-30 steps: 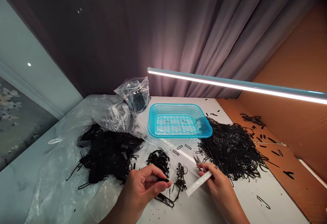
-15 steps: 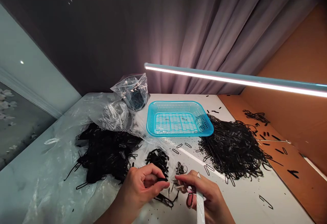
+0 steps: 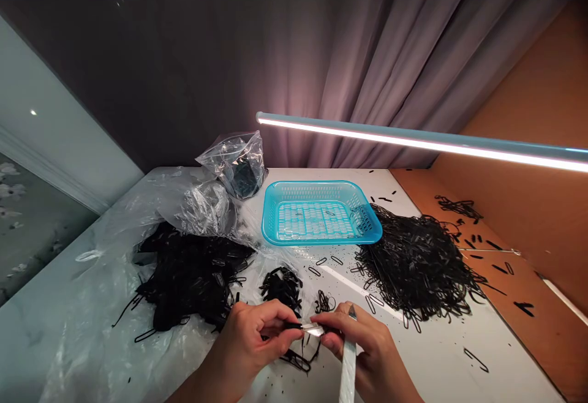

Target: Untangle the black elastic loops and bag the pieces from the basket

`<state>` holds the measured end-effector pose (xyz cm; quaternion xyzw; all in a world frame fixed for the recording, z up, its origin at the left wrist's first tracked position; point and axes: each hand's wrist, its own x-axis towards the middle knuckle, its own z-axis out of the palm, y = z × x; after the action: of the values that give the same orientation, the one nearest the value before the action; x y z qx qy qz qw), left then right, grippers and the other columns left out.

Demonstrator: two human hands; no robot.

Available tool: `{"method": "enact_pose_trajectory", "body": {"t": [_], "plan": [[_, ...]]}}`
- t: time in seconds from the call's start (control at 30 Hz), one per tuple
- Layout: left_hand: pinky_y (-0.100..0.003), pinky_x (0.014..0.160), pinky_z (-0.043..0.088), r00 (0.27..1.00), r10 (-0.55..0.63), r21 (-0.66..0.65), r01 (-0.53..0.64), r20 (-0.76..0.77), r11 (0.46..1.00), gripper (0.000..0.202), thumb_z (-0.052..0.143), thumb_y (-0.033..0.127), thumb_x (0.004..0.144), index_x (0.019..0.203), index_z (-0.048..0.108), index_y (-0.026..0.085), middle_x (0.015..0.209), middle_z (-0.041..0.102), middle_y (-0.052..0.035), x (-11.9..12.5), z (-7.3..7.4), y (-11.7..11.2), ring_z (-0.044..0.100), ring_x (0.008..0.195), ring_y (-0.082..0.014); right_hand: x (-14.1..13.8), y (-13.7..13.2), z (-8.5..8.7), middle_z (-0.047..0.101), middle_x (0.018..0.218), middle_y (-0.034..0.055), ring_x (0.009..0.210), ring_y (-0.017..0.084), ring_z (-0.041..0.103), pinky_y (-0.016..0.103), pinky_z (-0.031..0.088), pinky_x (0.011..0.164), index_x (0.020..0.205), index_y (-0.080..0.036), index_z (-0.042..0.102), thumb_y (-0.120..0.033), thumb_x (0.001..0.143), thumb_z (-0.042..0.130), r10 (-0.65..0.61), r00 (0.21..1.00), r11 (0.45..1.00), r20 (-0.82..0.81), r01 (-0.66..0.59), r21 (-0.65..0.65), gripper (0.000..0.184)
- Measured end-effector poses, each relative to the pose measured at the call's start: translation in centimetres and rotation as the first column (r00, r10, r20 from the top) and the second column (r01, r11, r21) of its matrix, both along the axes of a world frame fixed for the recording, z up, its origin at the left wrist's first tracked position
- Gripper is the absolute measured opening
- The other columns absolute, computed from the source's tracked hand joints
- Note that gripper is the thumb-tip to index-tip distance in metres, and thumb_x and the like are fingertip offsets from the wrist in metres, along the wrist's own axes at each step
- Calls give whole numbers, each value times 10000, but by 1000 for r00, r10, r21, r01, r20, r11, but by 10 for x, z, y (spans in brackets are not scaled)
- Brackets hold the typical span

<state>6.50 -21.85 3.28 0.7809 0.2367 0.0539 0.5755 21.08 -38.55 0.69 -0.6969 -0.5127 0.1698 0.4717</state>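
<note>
My left hand (image 3: 257,335) is closed, pinching a small black strip (image 3: 293,326) between thumb and forefinger. My right hand (image 3: 361,345) is wrapped round a tool with a white-wrapped handle (image 3: 348,369). The tool's bright metal tip (image 3: 313,329) meets the right end of the strip; its exact kind is unclear. Just beyond the left fingers lies a small heap of short black pieces (image 3: 281,286). Below and between the hands, black loops (image 3: 296,361) rest on the white table.
A blue perforated basket (image 3: 321,239) stands behind the hands. A large pile of black loops (image 3: 418,268) lies right, a dark heap (image 3: 193,280) left on clear plastic sheeting (image 3: 105,317). A clear bag (image 3: 241,170) stands at the back. A tube light (image 3: 413,139) crosses above the table.
My right hand has moved slightly left, and the tool's metal tip now meets the strip in my left hand. The white handle has tilted. The view has shifted a little.
</note>
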Motion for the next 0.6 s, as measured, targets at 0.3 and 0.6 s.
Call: {"method": "enact_pose_trajectory", "body": {"t": [0.3,0.6], "plan": [[-203,468,333,1000,-29,22,29,5,999,233,668,413,846,834,710,184,575,610,22,-1,-5,2,483,513,-107,0,2,-5,649,813,49,731,182,637,267,476,635,1083,-264,729,-334,963,554,-1,1000,1000,8,2,-23,223],[-184,476,380,999,-43,110,42,5,993,220,661,397,858,844,723,187,590,649,13,-4,-6,1,533,513,-108,-2,0,-4,662,830,49,751,182,639,264,479,653,1066,-262,732,-358,965,548,12,1000,998,-12,-13,-64,230]]}}
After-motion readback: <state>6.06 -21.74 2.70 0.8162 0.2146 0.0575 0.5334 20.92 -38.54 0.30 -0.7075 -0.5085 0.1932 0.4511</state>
